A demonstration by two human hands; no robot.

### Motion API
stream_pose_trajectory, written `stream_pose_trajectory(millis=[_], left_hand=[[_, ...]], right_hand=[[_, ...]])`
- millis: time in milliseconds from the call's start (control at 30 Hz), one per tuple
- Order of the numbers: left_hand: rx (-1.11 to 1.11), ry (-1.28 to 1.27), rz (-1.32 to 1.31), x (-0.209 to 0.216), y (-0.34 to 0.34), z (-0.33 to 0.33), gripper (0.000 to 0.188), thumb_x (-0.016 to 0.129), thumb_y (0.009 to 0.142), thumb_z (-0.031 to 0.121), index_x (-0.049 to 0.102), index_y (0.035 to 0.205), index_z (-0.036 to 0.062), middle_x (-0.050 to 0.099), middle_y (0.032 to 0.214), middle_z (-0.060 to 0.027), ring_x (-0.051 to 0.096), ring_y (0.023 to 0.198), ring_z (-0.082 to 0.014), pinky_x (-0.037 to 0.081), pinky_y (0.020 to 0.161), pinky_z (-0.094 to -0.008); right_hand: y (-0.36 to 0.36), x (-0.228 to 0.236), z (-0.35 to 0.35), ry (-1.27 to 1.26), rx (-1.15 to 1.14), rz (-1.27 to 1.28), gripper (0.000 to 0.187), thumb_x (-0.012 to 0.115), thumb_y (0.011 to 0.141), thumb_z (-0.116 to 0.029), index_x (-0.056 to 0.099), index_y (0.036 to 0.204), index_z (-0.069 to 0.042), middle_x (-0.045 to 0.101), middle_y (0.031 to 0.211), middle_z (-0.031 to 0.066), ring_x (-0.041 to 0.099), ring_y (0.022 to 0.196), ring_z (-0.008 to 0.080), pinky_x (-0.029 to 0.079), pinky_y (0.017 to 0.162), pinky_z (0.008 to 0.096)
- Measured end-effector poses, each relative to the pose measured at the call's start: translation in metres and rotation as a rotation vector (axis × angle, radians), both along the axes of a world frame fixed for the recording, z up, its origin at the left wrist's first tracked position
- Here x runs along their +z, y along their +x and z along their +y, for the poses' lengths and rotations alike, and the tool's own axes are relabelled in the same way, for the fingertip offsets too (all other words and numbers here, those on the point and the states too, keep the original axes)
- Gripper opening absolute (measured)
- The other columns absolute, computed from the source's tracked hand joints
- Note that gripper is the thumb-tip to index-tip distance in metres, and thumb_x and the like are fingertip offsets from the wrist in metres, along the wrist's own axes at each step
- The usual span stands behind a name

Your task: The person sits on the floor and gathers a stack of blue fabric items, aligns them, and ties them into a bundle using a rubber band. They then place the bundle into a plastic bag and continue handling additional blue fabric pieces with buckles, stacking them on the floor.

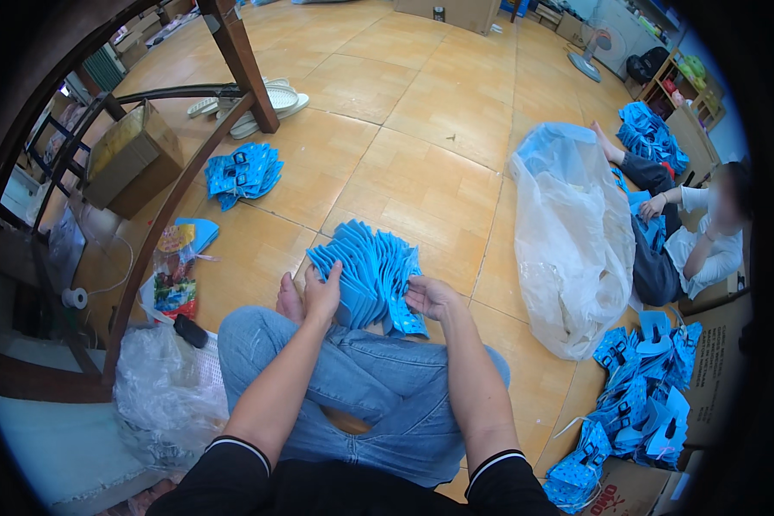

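A fanned stack of blue card-like pieces stands on the floor in front of my crossed legs. Its right side shows a lighter printed pattern. My left hand is closed on the stack's left edge, with the thumb over the near pieces. At the right edge, my right hand has its fingers bent against the patterned ends. Both hands press the stack from its sides. Farther left lies a smaller pile of similar blue pieces with dark-outlined cut-outs.
A large translucent plastic bag stands to the right, beside a seated person handling blue pieces. More blue bundles lie at the lower right. Clear plastic and a dark wooden frame are at my left.
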State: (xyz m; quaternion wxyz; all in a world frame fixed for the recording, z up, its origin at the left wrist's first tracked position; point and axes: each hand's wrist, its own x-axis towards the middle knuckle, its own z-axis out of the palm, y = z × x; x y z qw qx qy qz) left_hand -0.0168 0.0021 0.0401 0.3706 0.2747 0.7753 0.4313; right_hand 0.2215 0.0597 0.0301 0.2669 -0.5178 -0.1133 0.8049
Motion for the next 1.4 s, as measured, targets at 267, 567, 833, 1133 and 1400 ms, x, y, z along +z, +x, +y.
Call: stream_pose_trajectory(millis=[267,567,833,1133,1400], left_hand=[[-0.025,-0.019,0.076,0.003,0.000,-0.003,0.080,0.061,0.083,0.055,0.038,0.139,0.0029,0.059,0.120,-0.0230,0.059,0.109,-0.0325,0.044,0.093,-0.0385],[0.066,-0.046,0.008,-0.002,-0.003,0.004,0.083,0.059,0.082,0.060,0.041,0.136,0.0000,0.054,0.127,-0.0251,0.052,0.119,-0.0345,0.040,0.099,-0.0389],[0.023,-0.007,-0.167,-0.007,-0.005,0.019,0.083,0.059,0.083,0.059,0.042,0.136,-0.0013,0.051,0.132,-0.0212,0.048,0.124,-0.0312,0.037,0.102,-0.0363],[-0.250,0.000,-0.386,0.004,-0.007,0.047,0.062,0.060,0.086,0.050,0.053,0.126,0.0025,0.062,0.112,-0.0097,0.059,0.097,-0.0160,0.045,0.084,-0.0279],[-0.510,-0.118,-0.460,0.038,-0.013,0.065,0.054,0.051,0.091,0.052,0.060,0.117,0.0065,0.063,0.109,-0.0045,0.058,0.098,-0.0153,0.044,0.085,-0.0283]], right_hand=[[-0.012,0.006,-0.007,0.356,0.006,-0.519,0.018,0.062,0.087,-0.011,0.064,0.104,-0.005,0.068,0.096,0.0072,0.064,0.086,0.0176,0.052,0.075,0.0302],[-0.025,0.018,-0.008,1.217,-0.224,-0.920,0.021,0.053,0.093,-0.007,0.057,0.111,0.000,0.063,0.093,0.0094,0.061,0.084,0.0165,0.050,0.075,0.0283],[-0.006,-0.017,0.015,0.296,-0.291,0.130,0.027,0.047,0.093,-0.002,0.051,0.119,-0.001,0.060,0.085,0.0041,0.058,0.068,0.0108,0.049,0.057,0.0215],[-0.019,0.014,0.011,0.440,-0.139,-0.395,0.017,0.048,0.091,-0.011,0.056,0.104,-0.005,0.058,0.076,-0.0002,0.053,0.064,0.0079,0.043,0.056,0.0241],[-0.004,0.010,0.025,0.684,-0.006,-0.698,0.027,0.047,0.091,-0.014,0.055,0.113,-0.002,0.064,0.100,0.0106,0.058,0.086,0.0156,0.046,0.077,0.0287]])
